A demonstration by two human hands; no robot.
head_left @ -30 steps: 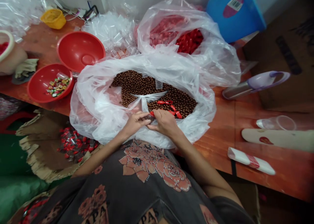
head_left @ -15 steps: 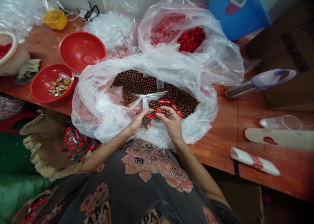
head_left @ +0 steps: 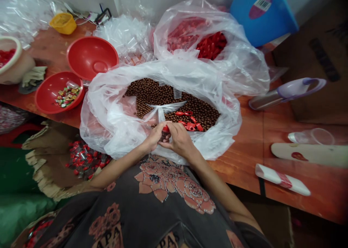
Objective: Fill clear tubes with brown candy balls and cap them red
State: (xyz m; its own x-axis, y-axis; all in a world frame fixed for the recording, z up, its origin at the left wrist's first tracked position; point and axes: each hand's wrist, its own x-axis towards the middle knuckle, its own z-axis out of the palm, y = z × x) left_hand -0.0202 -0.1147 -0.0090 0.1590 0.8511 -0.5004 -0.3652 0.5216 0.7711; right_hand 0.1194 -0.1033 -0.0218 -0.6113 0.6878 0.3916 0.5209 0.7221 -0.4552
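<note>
"APA" (head_left: 108,234) on shirt (head_left: 152,219), barcode (head_left: 265,2) on blue tub (head_left: 261,25)

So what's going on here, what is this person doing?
A person is holding a small red-capped container between their left hand and right hand, above a clear plastic bag of brown balls. Loose red caps lie on the balls. A red bowl of wrapped sweets sits nearby.

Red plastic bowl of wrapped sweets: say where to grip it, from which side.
Pinch the rim of the shallow red plastic bowl at its near-left edge, coming from the front: that edge is free, while a white plastic bag crowds its right and a larger red bowl sits behind.
</note>
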